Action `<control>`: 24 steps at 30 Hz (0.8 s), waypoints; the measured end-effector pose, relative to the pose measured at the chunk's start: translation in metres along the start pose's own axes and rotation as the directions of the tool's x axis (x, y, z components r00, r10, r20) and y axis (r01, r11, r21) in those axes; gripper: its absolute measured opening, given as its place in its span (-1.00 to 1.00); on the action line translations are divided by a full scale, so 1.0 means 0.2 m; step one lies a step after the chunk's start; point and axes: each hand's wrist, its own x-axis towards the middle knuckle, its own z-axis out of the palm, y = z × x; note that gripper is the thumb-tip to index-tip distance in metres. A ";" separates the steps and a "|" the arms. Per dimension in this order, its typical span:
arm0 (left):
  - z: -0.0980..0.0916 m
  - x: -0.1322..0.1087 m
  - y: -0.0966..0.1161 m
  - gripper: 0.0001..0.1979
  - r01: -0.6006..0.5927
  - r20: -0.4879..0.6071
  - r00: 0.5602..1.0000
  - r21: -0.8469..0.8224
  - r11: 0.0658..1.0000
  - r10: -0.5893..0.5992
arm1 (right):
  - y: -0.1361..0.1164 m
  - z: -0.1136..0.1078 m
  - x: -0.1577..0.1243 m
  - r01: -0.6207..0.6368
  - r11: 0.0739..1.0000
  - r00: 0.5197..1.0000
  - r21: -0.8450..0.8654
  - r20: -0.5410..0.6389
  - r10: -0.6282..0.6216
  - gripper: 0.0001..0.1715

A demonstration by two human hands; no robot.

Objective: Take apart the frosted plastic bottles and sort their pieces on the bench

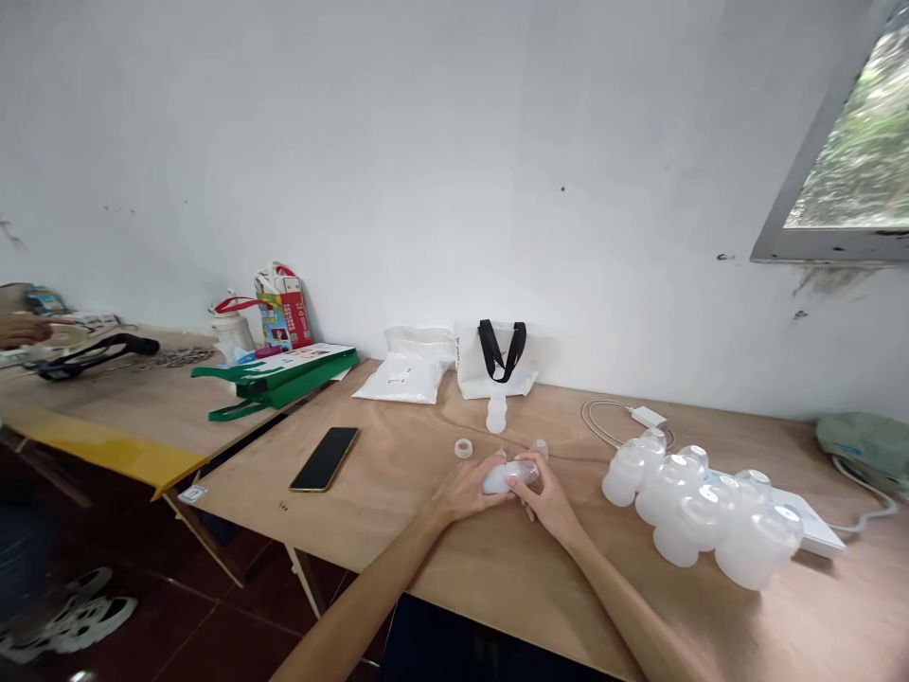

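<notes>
Both hands meet over the plywood table [454, 559]. My left hand [469, 491] and my right hand [541, 494] together grip a small translucent plastic bottle [508, 476] lying on its side. Just beyond my fingers lie a small clear ring [463, 448] and a clear plastic piece [540, 449]. A translucent upright bottle [496, 414] stands farther back. To the right, several frosted plastic bottles [692, 507] lie grouped together, some on a white box [806, 511].
A black smartphone [325, 458] lies left of my hands. Along the wall are a white packet [401, 381], a white bag with black handles [497, 358], and a charger with cable [648, 417]. Another table holds green bags [276, 384]. A co-worker's hand [21, 330] shows far left.
</notes>
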 end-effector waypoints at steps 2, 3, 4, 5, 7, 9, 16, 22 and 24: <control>0.01 0.00 0.02 -0.47 0.004 -0.004 1.000 0.055 0.998 -0.004 | 0.01 0.01 0.01 -0.031 0.996 1.000 0.083 0.007 0.030 -0.40; 0.01 0.00 0.03 -0.48 -0.011 0.000 1.000 0.085 0.996 0.011 | 0.02 0.01 0.02 -0.036 0.994 0.999 0.103 0.003 0.036 -0.41; 0.01 0.00 0.04 -0.49 -0.031 0.003 1.000 0.110 0.993 0.031 | 0.02 0.01 0.02 -0.043 0.993 0.999 0.111 -0.006 0.044 -0.42; 0.01 0.01 0.04 -0.50 -0.054 0.005 0.999 0.131 0.990 0.054 | 0.02 0.01 0.02 -0.054 0.993 0.998 0.108 -0.013 0.056 -0.42; 0.00 0.01 0.06 -0.51 -0.091 0.008 0.996 0.152 0.984 0.090 | 0.02 0.01 0.02 -0.082 0.992 0.996 0.096 -0.021 0.085 -0.42; 0.00 0.01 0.05 -0.52 -0.096 0.005 0.995 0.127 0.987 0.096 | 0.02 0.00 0.02 -0.092 0.991 0.996 0.099 -0.010 0.094 -0.41; 0.05 -0.01 0.02 -0.55 0.079 -0.199 0.972 -0.232 0.970 -0.127 | 0.00 0.02 0.00 0.139 0.990 0.989 -0.013 0.041 -0.139 -0.41; 0.04 -0.01 0.06 -0.55 -0.023 -0.055 0.998 -0.272 0.962 0.009 | -0.01 0.01 -0.01 0.159 0.931 0.986 -0.330 0.097 -0.134 -0.58; 0.02 -0.01 0.07 -0.51 -0.019 -0.153 0.988 -0.328 0.945 -0.033 | -0.03 -0.01 -0.01 0.153 0.837 0.988 -0.526 0.094 -0.121 -0.62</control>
